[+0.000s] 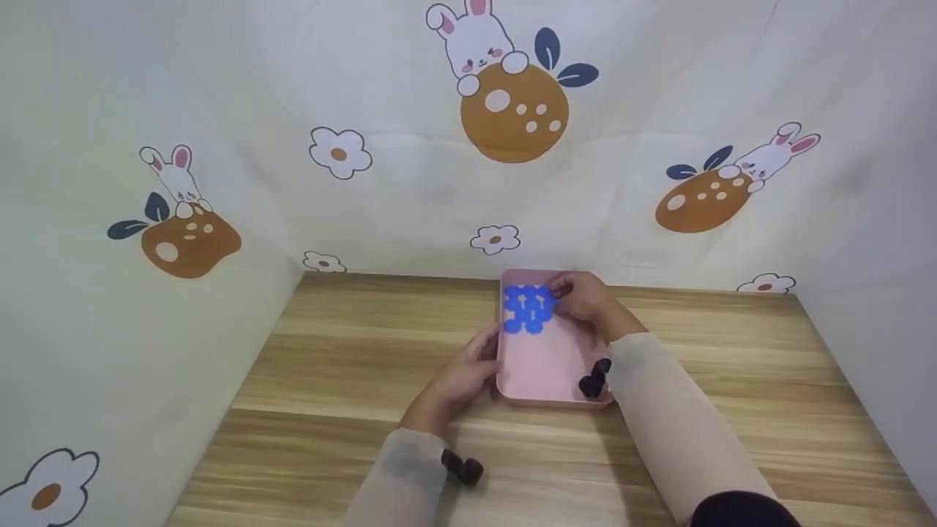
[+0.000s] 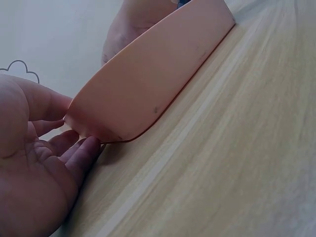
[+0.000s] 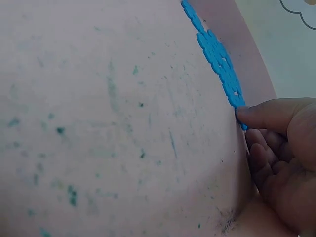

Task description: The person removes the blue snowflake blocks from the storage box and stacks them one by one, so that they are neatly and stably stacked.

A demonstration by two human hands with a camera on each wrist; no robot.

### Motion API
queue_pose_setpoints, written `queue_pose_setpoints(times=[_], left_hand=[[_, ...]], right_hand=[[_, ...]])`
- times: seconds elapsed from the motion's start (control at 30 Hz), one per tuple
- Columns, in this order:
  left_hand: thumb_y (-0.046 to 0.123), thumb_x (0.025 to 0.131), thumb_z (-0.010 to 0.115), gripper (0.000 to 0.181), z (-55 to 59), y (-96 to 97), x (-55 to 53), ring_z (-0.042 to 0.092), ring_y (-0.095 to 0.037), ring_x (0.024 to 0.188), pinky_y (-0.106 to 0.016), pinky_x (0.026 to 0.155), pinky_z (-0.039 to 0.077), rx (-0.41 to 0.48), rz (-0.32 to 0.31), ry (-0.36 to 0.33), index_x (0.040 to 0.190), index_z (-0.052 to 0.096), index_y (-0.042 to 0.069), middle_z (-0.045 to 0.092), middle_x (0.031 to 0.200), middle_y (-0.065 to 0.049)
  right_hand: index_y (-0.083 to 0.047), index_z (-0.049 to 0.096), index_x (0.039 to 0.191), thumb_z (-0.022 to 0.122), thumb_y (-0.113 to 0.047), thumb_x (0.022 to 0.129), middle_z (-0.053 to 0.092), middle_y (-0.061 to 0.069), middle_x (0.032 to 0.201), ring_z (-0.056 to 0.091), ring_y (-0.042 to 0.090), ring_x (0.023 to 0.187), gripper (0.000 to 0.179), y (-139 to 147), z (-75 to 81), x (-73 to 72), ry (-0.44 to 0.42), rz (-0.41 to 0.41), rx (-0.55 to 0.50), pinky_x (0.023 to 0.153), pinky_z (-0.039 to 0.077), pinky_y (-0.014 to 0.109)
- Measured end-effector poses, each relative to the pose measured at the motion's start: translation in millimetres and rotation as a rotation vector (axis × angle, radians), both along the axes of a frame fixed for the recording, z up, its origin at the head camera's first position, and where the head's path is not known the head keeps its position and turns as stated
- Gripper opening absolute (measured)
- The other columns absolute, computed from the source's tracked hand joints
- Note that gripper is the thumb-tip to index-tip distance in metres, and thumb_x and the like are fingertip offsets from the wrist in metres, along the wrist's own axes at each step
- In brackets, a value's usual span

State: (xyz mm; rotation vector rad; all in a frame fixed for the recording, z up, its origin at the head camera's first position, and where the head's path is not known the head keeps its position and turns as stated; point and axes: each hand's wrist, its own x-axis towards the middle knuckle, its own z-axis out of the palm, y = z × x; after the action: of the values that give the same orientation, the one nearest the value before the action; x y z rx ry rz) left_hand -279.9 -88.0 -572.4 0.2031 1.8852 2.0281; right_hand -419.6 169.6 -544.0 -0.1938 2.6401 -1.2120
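A flat blue sheet of linked, flower-edged plastic discs lies along the upper left of the pink tray. My right hand, inside the tray's far right part, pinches the sheet's edge; in the right wrist view, the thumb lies on the blue discs with the other fingers curled below. On the outside of the tray's left wall my left hand rests. Its fingers and thumb touch the pink wall around one corner in the left wrist view, without reaching inside.
Under the tray is a wood-grain table. Pale cloth printed with rabbits, fruit and flowers rises behind it and at both sides. The tray's far end stands near the back cloth. Green specks mark the tray floor.
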Motion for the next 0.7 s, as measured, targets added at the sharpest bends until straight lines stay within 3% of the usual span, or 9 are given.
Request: queue_pose_setpoints(times=[0.33,0.7], left_hand=[[-0.002,0.104,0.049,0.07,0.0,-0.4,1.7,0.021,-0.036,0.167,-0.053,0.137,0.019,-0.04,0.009,-0.016,0.17,0.028,0.01,0.026,0.178,-0.017],[-0.008,0.102,0.043,0.072,0.9,-0.5,0.7,0.017,-0.04,0.168,-0.056,0.137,0.018,0.0,-0.038,0.025,0.17,0.021,0.002,0.021,0.178,-0.022]], right_hand=[[-0.001,0.076,0.124,0.074,0.007,0.08,0.071,0.013,0.135,0.064,0.032,0.122,0.044,-2.9,-3.1,0.2,0.017,0.002,-0.003,0.111,0.055,0.047],[-0.003,0.08,0.119,0.075,0.003,0.086,0.071,0.012,0.139,0.063,0.033,0.129,0.034,-3.8,-2.3,1.0,0.021,-0.017,-0.001,0.112,0.055,0.048]])
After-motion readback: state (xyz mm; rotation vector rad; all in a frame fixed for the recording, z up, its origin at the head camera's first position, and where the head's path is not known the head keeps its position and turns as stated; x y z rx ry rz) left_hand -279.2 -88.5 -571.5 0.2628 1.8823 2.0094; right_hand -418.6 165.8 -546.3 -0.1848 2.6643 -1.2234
